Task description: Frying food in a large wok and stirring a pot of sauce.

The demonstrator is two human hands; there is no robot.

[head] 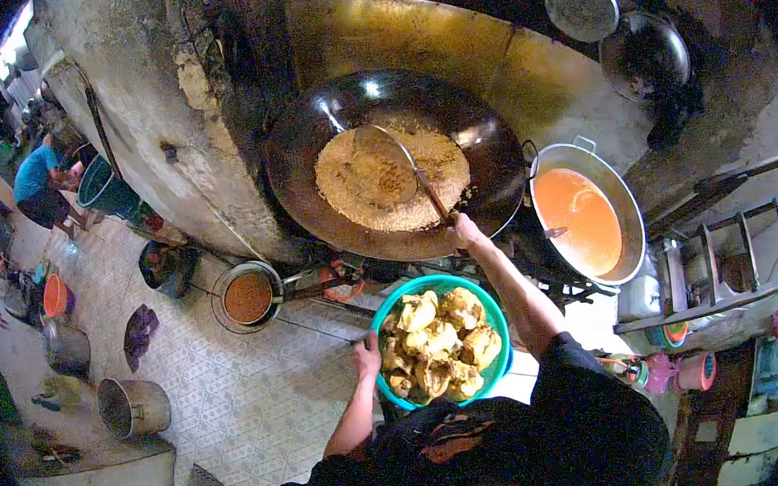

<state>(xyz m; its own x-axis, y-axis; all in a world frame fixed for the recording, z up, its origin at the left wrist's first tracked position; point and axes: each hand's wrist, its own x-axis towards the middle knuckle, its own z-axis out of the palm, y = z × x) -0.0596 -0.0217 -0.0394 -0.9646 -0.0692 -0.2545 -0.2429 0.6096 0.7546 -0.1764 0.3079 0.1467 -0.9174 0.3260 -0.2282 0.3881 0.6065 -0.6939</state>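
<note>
My left hand (368, 359) grips the left rim of a green plastic basket (501, 309), which holds several pieces of cooked, yellowish food (432, 337), perhaps poultry. My right hand (465, 231) is closed round the wooden handle of a large skimmer (385, 166). The skimmer's round head lies in a big dark wok (496, 190), within bubbling, foamy oil (350, 204). The wok stands just beyond the basket. What lies beneath the skimmer head is hidden by foam.
A metal pot of orange liquid (578, 218) stands right of the wok. Left of the basket is a strainer over a pot (248, 297). An aluminium pot (134, 407) rests farther left. Another person (38, 184) bends over a tub (102, 186) at far left.
</note>
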